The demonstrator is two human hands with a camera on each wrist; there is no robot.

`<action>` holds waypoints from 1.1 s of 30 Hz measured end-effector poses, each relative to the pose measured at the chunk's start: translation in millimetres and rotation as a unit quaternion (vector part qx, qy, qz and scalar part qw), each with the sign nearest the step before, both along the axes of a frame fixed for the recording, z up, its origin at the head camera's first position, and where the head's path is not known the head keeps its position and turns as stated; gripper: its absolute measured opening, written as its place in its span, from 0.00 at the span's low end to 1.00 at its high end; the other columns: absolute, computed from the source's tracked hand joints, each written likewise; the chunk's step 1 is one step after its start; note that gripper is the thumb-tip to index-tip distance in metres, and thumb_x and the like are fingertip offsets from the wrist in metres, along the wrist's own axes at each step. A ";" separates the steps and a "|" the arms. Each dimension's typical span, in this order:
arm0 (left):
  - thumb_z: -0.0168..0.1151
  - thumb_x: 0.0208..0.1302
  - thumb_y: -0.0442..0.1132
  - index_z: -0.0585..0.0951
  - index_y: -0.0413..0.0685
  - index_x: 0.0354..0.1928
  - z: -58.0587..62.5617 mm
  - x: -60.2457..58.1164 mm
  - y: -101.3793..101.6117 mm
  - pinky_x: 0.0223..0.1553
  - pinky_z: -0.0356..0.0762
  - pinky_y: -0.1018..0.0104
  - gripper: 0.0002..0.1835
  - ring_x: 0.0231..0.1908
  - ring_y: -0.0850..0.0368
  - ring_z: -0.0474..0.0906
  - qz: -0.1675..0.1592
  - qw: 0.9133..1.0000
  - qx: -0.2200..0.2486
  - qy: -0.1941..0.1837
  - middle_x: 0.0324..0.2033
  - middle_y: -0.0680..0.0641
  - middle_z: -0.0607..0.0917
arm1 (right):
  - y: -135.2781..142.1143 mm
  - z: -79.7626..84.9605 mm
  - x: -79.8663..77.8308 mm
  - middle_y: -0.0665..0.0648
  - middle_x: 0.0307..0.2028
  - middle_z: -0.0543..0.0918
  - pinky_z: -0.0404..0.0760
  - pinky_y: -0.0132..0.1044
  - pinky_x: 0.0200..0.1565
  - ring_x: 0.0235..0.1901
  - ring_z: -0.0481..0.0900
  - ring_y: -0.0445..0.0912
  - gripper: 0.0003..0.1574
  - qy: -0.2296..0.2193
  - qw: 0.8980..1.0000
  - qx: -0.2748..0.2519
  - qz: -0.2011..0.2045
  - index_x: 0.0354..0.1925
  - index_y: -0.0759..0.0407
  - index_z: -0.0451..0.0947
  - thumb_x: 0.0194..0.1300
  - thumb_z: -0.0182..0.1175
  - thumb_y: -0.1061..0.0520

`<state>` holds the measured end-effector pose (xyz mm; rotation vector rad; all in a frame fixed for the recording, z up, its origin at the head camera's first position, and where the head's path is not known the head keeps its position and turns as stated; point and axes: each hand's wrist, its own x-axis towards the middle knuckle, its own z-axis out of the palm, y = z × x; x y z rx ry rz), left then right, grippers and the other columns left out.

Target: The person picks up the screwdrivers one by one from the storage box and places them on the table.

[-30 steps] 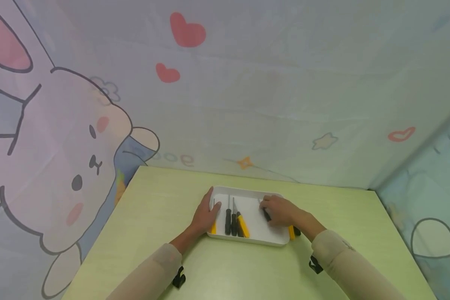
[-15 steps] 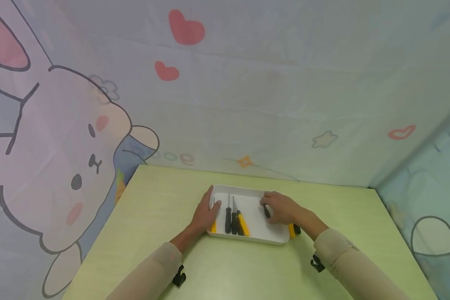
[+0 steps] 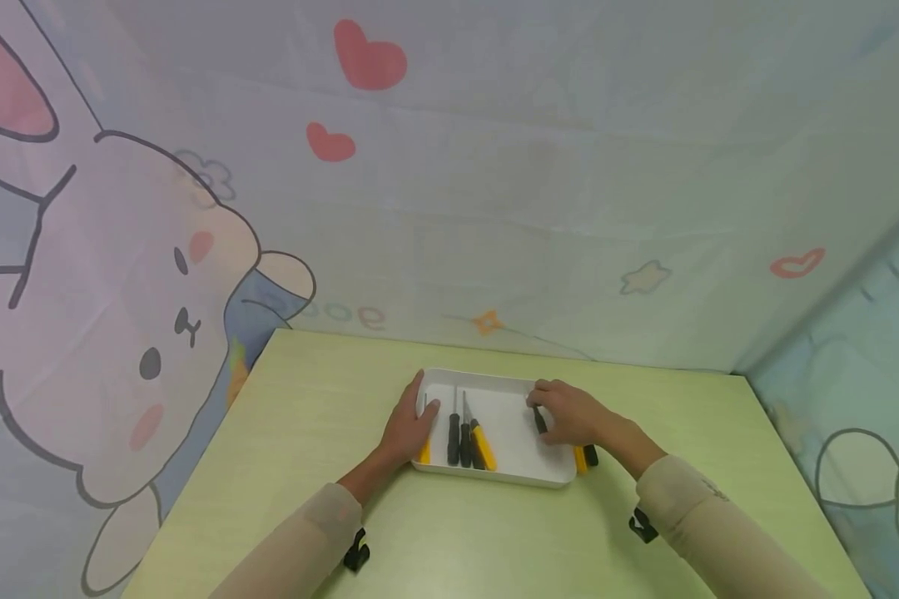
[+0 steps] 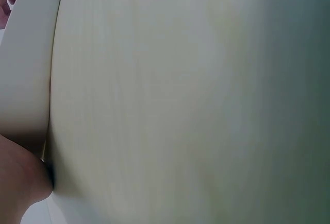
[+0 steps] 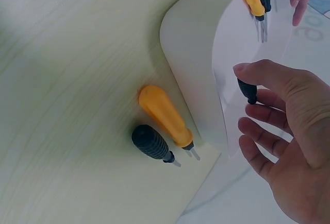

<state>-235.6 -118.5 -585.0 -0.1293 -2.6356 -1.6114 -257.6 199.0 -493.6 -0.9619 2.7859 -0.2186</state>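
Note:
A white tray point(image 3: 520, 453) stands on the light green table. My left hand point(image 3: 404, 431) grips its left side, thumb over the rim. Between thumb and fingers, my right hand point(image 3: 575, 413) pinches a screwdriver with a black handle point(image 5: 247, 90), above the tray's right end; fingers hide part of it. Inside the tray lie two black screwdrivers point(image 3: 453, 441) and a yellow-handled tool point(image 3: 484, 445) side by side. Another yellow-handled tool point(image 3: 424, 452) lies by my left thumb, partly covered.
Just outside the tray's right wall, a yellow-handled screwdriver point(image 5: 164, 116) and a black-handled screwdriver point(image 5: 152, 142) lie together on the table point(image 3: 330, 366). A printed cloth point(image 3: 494, 208) hangs behind the table's far edge.
My right hand has shifted slightly to the right with the black screwdriver. My left hand keeps its hold on the tray, and the tools lying in it look unmoved.

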 end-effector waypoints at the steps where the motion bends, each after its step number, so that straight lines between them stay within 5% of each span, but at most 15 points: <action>1: 0.53 0.82 0.45 0.54 0.46 0.85 -0.2 0.1 0.0 0.78 0.54 0.42 0.37 0.79 0.40 0.57 -0.001 1.000 0.002 -0.002 0.81 0.39 0.60 | 0.5 1.0 0.6 0.60 0.59 0.80 0.81 0.53 0.57 0.56 0.78 0.56 0.32 0.000 1.000 0.000 0.000 0.60 0.63 0.83 0.59 0.79 0.56; 33: 0.53 0.82 0.44 0.53 0.45 0.85 -3.3 -1.5 0.2 0.78 0.54 0.42 0.37 0.80 0.41 0.56 -0.005 1.000 0.002 0.004 0.81 0.39 0.60 | 31.4 10.6 3.3 0.58 0.54 0.81 0.81 0.53 0.54 0.51 0.78 0.54 0.32 0.023 0.999 -0.015 -0.022 0.59 0.65 0.82 0.59 0.79 0.56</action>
